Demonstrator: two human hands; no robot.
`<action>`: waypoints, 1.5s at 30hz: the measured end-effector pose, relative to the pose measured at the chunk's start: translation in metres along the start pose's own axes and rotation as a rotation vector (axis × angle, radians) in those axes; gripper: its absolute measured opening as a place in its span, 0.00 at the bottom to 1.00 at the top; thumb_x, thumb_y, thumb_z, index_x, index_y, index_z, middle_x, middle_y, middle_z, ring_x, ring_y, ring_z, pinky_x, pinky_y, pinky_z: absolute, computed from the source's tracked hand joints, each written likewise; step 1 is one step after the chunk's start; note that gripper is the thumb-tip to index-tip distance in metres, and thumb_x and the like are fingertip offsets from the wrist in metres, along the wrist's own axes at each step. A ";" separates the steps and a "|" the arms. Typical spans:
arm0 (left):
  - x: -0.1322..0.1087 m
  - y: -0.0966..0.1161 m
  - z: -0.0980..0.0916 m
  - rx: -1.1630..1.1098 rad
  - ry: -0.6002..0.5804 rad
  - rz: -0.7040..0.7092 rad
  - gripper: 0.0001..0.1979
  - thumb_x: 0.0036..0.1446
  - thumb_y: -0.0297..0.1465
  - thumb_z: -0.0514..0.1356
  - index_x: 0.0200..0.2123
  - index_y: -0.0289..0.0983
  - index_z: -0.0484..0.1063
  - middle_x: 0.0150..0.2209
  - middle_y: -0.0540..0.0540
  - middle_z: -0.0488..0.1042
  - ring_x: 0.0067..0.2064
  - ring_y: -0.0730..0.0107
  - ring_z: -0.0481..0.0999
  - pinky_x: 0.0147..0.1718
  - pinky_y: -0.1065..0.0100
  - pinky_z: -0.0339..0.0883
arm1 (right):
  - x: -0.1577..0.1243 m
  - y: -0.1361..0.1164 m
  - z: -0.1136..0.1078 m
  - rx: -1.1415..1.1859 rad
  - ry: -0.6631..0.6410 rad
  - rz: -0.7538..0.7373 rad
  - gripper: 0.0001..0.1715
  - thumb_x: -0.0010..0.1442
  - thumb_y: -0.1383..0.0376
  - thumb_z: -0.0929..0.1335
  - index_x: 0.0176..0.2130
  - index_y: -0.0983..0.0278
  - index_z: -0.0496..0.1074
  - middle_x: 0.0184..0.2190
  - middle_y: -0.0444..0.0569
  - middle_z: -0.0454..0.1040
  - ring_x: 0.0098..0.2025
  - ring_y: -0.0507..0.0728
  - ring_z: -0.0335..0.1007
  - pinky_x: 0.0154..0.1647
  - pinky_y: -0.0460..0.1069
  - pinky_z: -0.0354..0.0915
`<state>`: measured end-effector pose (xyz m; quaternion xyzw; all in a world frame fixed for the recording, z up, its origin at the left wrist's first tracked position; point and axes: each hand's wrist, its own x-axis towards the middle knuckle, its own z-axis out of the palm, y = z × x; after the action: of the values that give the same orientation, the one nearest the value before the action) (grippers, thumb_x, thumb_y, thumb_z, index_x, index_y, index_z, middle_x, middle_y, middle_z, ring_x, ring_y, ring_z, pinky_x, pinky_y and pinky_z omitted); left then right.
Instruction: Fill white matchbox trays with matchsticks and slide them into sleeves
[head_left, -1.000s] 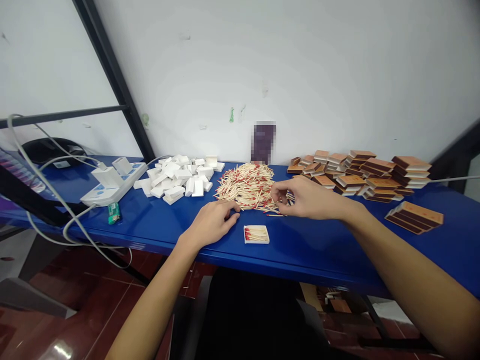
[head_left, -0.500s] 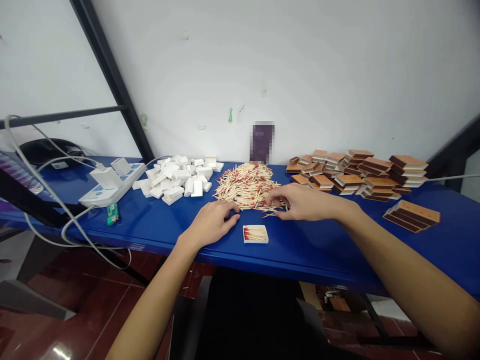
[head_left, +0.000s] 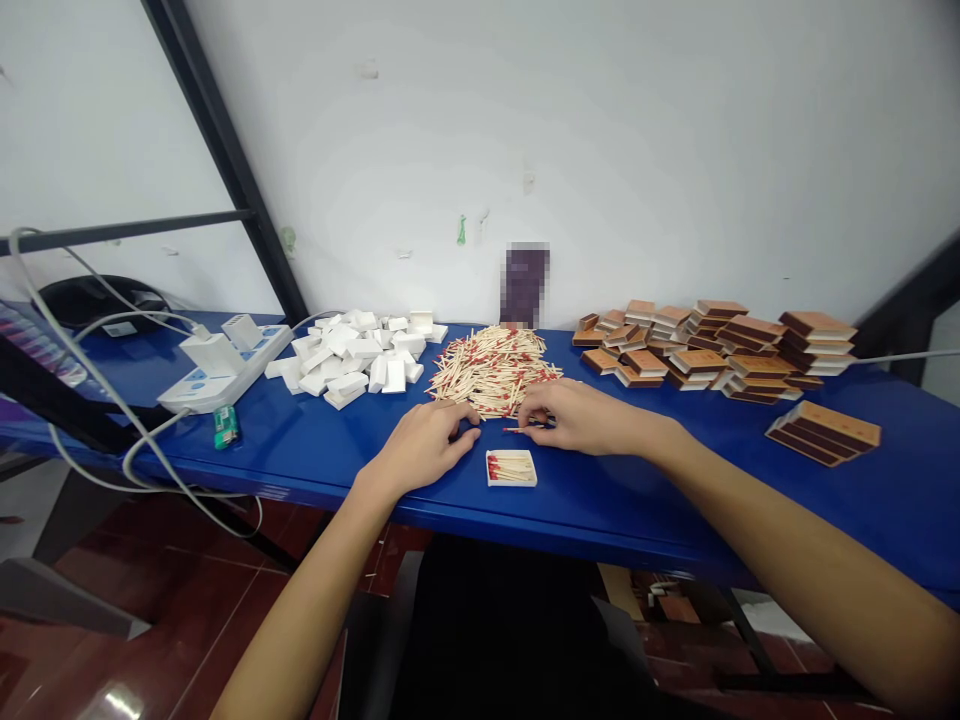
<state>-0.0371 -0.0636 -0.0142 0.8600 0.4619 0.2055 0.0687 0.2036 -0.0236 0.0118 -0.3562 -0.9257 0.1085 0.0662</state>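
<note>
My right hand [head_left: 559,415] pinches a match [head_left: 514,430], its red head pointing left, just behind an open white matchbox tray [head_left: 534,482]. Several red-headed matches lie side by side in that tray, heads to the left. A large heap of loose matches [head_left: 491,365] stands behind both hands. On the blue table, left of the tray, rests my left hand [head_left: 427,445], loosely curved, thumb and forefinger apart and nothing in it. Whether more than one match is in my right fingers is hard to tell.
White empty trays [head_left: 360,350] are piled at the left. Brown matchbox covers [head_left: 697,345] are stacked at the right, with a separate group [head_left: 825,430] nearer. A power strip [head_left: 225,375] with cables and a small green packet [head_left: 225,427] lie far left. The table [head_left: 637,500] ends close in front.
My right hand has moved left and slightly toward me, from the heap's right edge to behind the tray, carrying a match. My left hand has stayed in place.
</note>
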 end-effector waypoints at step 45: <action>0.001 -0.002 0.003 -0.065 -0.047 0.109 0.08 0.66 0.32 0.57 0.40 0.39 0.77 0.31 0.50 0.73 0.32 0.71 0.70 0.33 0.70 0.59 | -0.007 -0.003 -0.011 0.076 0.086 0.013 0.02 0.53 0.68 0.66 0.29 0.63 0.69 0.26 0.43 0.74 0.27 0.51 0.65 0.30 0.46 0.54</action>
<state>-0.0367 -0.0613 -0.0169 0.8858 0.4057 0.2036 0.0964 0.2083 -0.0289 0.0225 -0.3638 -0.9148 0.1288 0.1188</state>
